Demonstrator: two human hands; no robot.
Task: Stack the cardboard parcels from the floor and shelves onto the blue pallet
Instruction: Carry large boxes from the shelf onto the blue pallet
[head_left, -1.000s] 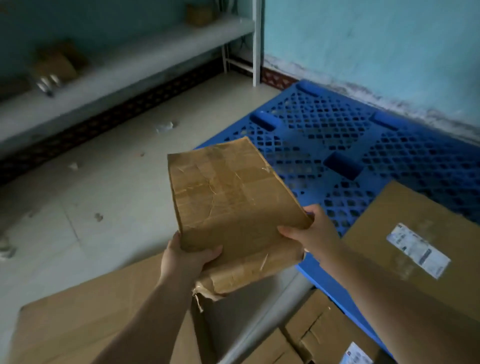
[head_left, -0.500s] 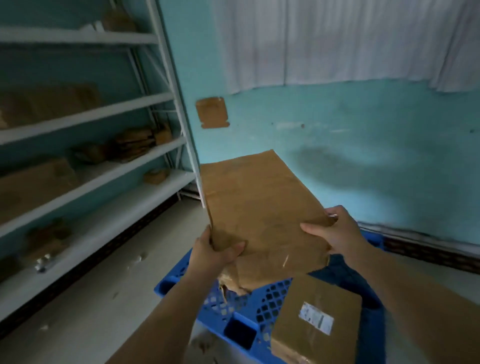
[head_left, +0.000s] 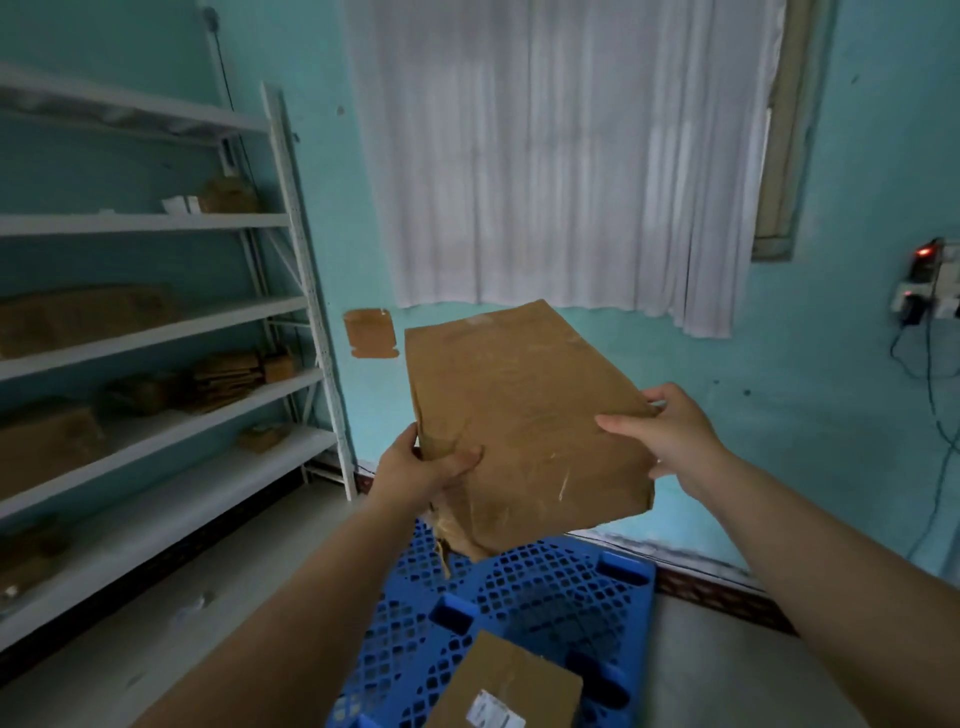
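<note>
We are holding 1 creased, tape-worn cardboard parcel (head_left: 524, 415) in the air above the blue pallet (head_left: 524, 597), left hand (head_left: 415, 470) and right hand (head_left: 670, 431) clasping its sides, lower corner torn and sagging

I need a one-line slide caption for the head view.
Both hands hold a worn cardboard parcel above the blue pallet.

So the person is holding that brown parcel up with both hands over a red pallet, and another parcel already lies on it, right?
Not quite: the pallet is blue, not red, as the head view shows. The rest holds. The left hand and the right hand both grip the brown parcel above the pallet, and another parcel, with a white label, already lies on it.
</note>
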